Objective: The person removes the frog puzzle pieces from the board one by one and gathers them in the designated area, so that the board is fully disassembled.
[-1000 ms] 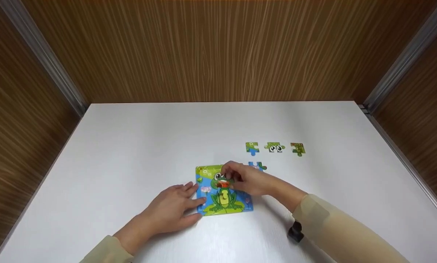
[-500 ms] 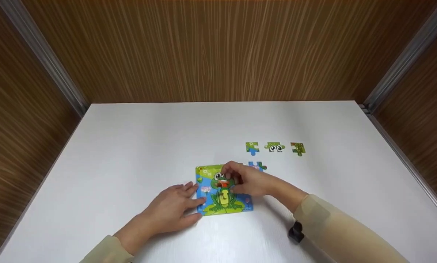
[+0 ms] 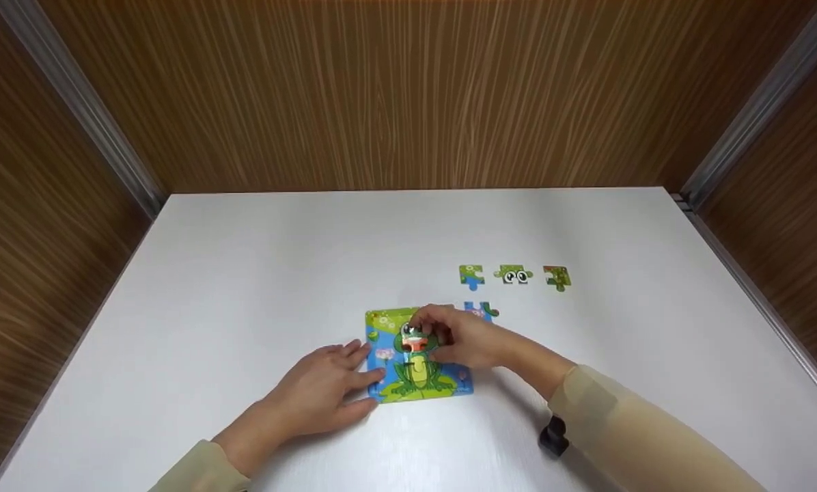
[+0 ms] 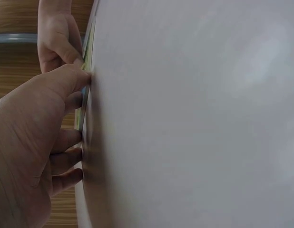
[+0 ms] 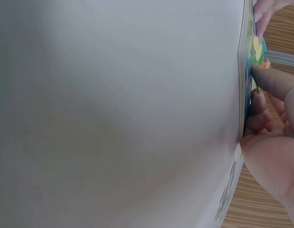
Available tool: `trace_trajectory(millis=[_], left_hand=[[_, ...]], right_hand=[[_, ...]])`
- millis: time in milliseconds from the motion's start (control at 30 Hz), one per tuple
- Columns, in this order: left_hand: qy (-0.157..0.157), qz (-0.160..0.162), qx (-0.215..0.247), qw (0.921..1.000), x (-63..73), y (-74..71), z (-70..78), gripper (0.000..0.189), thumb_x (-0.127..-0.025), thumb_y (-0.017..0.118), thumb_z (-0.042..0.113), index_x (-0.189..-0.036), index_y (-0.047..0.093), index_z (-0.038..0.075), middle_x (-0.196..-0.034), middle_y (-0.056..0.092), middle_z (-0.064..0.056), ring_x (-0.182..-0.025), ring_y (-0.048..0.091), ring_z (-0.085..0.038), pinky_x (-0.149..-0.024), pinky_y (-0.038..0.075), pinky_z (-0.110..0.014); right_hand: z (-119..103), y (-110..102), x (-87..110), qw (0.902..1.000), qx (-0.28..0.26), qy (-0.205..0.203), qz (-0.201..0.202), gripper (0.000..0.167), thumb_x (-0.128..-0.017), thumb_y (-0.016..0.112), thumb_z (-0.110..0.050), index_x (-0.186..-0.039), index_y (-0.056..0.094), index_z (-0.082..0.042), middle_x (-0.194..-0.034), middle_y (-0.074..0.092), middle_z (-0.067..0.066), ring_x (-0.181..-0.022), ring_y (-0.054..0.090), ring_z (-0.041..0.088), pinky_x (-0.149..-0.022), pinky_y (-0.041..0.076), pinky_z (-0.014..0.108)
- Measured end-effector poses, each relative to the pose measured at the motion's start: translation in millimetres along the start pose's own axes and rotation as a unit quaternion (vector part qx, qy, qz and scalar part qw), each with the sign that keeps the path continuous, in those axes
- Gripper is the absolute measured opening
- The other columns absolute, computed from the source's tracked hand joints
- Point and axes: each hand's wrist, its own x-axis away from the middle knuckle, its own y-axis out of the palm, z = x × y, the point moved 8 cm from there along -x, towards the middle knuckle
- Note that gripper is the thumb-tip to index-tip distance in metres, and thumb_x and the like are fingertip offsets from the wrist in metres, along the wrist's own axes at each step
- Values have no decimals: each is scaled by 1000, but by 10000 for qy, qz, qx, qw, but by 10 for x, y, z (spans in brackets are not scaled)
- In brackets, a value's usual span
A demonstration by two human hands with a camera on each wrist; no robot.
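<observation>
A frog jigsaw board [image 3: 396, 394] lies flat on the white table. My left hand [image 3: 318, 391] rests at its left edge, fingers spread and fairly straight, fingertips on the border. My right hand [image 3: 468, 336] is over the board's upper right part and pinches a jigsaw piece [image 3: 415, 346] with the frog's red mouth. In the right wrist view this piece [image 5: 258, 50] stands tilted up from the board beside the thumb. The right fingers hide the board's upper right. From the left wrist view, the left fingertips [image 4: 79, 133] touch the board's edge.
Loose jigsaw pieces lie beyond the board to the right: a green and blue one [image 3: 471, 276], one with eyes [image 3: 516, 276] and a reddish green one [image 3: 557, 277]. Another blue piece [image 3: 478, 309] is partly behind the right hand. A wood-grain wall [image 3: 408, 96] backs the table.
The mouth piece has shifted and turned slightly in my right fingers, now catching a glare. The right fingertips have moved a little left. My left hand has stayed put.
</observation>
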Motion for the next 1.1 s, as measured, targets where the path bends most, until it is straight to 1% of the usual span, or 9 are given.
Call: trace_trajectory(millis=[167,267,467,733,1000,1100], left_hand=[[36,54,-24,10000,-4,-10,3,44,-102,64,43,-139,73,21,-150,57,-21,-143,53,-35,-114,45,-55],[42,43,-38,10000,-6,-17,8,44,-103,64,43,-139,73,21,-151,57,-21,-143,53,-35,-114,45,-55],[60,3,-65,10000,-3,-11,15,45,-103,63,43,-140,73,21,-151,58,-20,-143,53,-36,-113,46,-55],[-5,-27,-16,10000,-4,-18,21,44,-102,64,43,-140,73,21,-151,57,-19,-144,53,-35,-114,45,-55],[-25,-46,3,10000,-5,-17,18,45,-102,63,43,-141,72,21,-151,57,-19,-145,52,-35,-115,44,-54],[-48,-59,1,10000,-1,-10,12,45,-102,63,43,-141,72,21,-152,57,-19,-145,52,-34,-115,43,-54]], right_hand=[[-29,22,9,9999,65,-114,-34,56,-92,83,-12,-143,59,-12,-115,58,3,-98,51,20,-85,45,32],[-29,18,10,9999,71,-100,-27,57,-92,85,-16,-143,60,-11,-116,58,3,-98,52,21,-85,46,32],[1,17,12,9998,196,-43,46,54,-92,86,-17,-141,63,-11,-116,60,2,-98,52,19,-84,45,30],[15,12,13,9993,345,33,163,51,-91,86,-19,-137,67,-8,-116,62,0,-98,53,18,-86,48,32],[8,0,5,9986,443,-51,280,37,-89,88,-18,-122,72,-12,-112,62,-2,-96,55,18,-85,50,31],[6,1,4,9985,461,-58,294,34,-89,88,-18,-119,73,-14,-111,61,-3,-96,55,17,-85,50,30]])
